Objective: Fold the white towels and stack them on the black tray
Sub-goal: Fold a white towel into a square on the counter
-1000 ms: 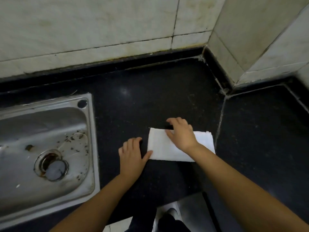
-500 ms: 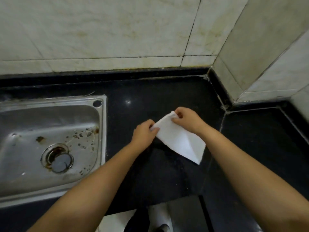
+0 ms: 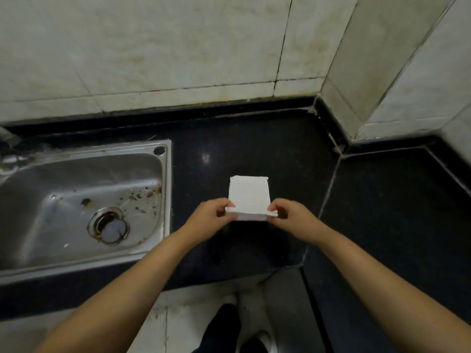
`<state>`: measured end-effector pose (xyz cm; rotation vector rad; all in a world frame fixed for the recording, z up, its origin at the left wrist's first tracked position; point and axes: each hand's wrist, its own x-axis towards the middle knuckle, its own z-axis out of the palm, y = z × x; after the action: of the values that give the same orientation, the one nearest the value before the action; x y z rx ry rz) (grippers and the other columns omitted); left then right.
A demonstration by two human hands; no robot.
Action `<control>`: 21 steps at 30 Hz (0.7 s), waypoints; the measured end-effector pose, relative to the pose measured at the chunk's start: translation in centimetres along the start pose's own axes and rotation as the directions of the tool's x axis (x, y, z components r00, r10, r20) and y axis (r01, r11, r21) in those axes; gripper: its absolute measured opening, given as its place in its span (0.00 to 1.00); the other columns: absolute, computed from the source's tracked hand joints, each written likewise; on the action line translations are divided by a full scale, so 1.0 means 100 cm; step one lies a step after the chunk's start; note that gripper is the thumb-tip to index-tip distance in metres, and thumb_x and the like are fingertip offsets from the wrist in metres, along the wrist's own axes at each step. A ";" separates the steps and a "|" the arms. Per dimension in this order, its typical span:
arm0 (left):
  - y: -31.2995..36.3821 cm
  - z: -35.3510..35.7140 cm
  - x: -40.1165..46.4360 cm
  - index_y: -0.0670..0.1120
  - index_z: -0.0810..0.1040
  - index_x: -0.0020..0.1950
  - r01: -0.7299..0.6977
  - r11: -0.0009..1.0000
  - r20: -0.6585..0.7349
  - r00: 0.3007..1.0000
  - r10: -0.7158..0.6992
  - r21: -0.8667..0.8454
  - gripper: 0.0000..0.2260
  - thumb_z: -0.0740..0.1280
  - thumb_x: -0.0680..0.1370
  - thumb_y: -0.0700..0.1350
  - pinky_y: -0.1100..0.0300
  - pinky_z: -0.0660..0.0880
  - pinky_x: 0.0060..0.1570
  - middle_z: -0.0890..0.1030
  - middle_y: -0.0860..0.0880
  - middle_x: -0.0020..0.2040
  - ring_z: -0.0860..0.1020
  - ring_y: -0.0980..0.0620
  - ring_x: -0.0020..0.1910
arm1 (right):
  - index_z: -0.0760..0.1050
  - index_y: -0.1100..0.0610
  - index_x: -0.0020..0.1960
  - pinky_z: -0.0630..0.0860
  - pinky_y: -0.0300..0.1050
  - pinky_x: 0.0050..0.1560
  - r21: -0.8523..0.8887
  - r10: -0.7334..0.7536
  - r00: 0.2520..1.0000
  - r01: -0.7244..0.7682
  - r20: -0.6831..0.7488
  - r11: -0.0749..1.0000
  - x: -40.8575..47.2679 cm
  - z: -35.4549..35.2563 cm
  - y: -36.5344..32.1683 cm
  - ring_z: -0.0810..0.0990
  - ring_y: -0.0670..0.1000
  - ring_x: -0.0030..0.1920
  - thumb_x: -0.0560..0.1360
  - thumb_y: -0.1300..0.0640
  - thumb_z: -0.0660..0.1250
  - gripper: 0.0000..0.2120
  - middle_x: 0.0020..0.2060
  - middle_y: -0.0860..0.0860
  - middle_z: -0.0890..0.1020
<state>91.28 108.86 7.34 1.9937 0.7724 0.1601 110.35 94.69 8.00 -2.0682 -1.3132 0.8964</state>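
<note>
A small white towel point(image 3: 249, 194) lies folded into a near-square on the black counter point(image 3: 254, 143), in the middle of the view. My left hand point(image 3: 209, 217) pinches its near left corner and my right hand point(image 3: 288, 215) pinches its near right corner. The near edge shows two layers, lifted slightly off the counter. No black tray is in view.
A steel sink point(image 3: 76, 200) with a drain and scattered debris sits at the left. Tiled walls point(image 3: 178, 47) close the back and the right corner. A seam runs down the counter right of the towel. The floor and my shoes show below the counter edge.
The towel lay flat as a wide rectangle, was lifted by both hands and folded over, and now lies as a smaller square with both hands at its near corners.
</note>
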 end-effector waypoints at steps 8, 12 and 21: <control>-0.026 0.012 0.005 0.51 0.79 0.42 0.120 0.990 0.135 0.982 -0.130 0.075 0.03 0.69 0.76 0.44 0.65 0.71 0.41 0.78 0.56 0.37 0.75 0.60 0.37 | 0.77 0.52 0.49 0.69 0.29 0.39 0.025 0.121 0.990 -0.123 0.077 0.992 -0.005 0.028 0.022 0.76 0.43 0.40 0.75 0.56 0.68 0.03 0.38 0.43 0.77; -0.016 -0.005 0.057 0.48 0.78 0.45 0.110 0.989 0.019 0.994 -0.112 0.102 0.01 0.68 0.76 0.44 0.57 0.73 0.45 0.80 0.48 0.42 0.77 0.52 0.42 | 0.78 0.56 0.49 0.69 0.35 0.40 0.080 0.180 0.975 -0.170 -0.128 0.982 0.044 0.005 0.007 0.75 0.47 0.44 0.75 0.56 0.67 0.05 0.42 0.49 0.78; -0.034 0.013 0.111 0.47 0.73 0.57 0.128 0.872 -0.092 0.991 -0.096 0.473 0.10 0.64 0.77 0.48 0.52 0.68 0.55 0.74 0.47 0.55 0.72 0.47 0.57 | 0.69 0.56 0.64 0.74 0.53 0.57 -0.151 0.416 0.888 -0.446 -0.197 0.882 0.101 0.025 0.015 0.75 0.56 0.57 0.77 0.53 0.63 0.17 0.58 0.55 0.74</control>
<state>99.09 115.50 1.67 2.4092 1.0462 -0.0416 112.39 103.54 2.82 -2.5908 -0.8930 0.7811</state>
